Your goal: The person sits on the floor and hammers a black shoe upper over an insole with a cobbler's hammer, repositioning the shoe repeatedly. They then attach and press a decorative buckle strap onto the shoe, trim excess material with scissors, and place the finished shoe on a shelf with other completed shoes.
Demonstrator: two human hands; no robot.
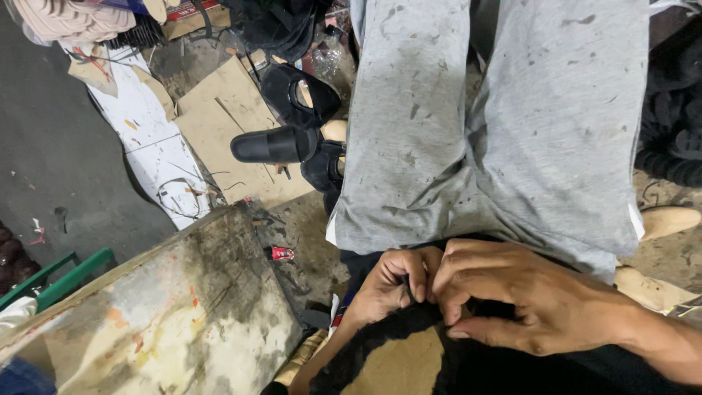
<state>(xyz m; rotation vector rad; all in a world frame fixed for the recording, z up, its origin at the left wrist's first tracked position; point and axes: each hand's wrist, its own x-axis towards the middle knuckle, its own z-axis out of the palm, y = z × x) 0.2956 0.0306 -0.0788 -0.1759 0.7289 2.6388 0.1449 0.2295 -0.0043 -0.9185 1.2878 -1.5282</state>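
Left hand point(391, 281), right hand point(512, 296) curled, pinching black fabric edge point(395, 329).

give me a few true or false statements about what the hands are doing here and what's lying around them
1. Both hands pinch the black fuzzy material over a tan piece. True: the left hand and right hand meet on the black fuzzy material edging the tan piece.
2. The right hand holds a pair of scissors. False: no tool shows in either hand.
3. A black shoe lies on cardboard beyond the knees. True: the black shoe rests on the cardboard.
4. The person wears bright red trousers. False: the trousers are grey and stained.
5. A stained wooden board sits to the left of the hands. True: the wooden board is there.
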